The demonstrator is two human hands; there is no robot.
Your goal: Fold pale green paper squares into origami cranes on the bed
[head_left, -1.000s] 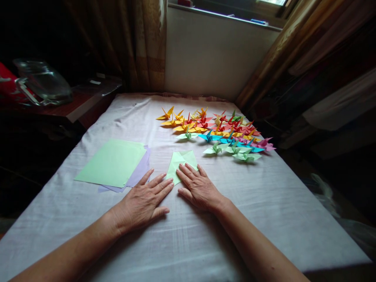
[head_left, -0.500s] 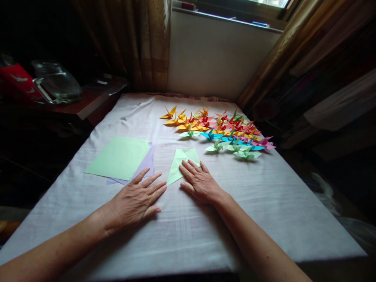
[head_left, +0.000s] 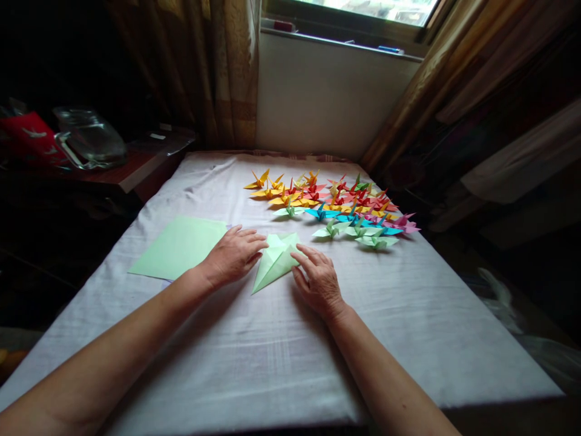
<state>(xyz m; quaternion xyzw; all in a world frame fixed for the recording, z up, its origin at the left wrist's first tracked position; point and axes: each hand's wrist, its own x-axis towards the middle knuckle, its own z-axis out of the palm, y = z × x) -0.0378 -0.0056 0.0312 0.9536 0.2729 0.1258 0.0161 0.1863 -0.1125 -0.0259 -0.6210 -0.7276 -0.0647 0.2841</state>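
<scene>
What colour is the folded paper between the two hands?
The folded paper is pale green, seen best in the head view.

A pale green, kite-like piece of folded paper [head_left: 274, 265] is laid in the middle of the scene. Its sharp tip is pointed near and a bit left. Its wide end is turned to the far side.

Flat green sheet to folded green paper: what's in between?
Head view: the left hand, between the flat green sheet and the folded green paper, with white cloth showing beyond it. What the hand covers is hidden.
</scene>
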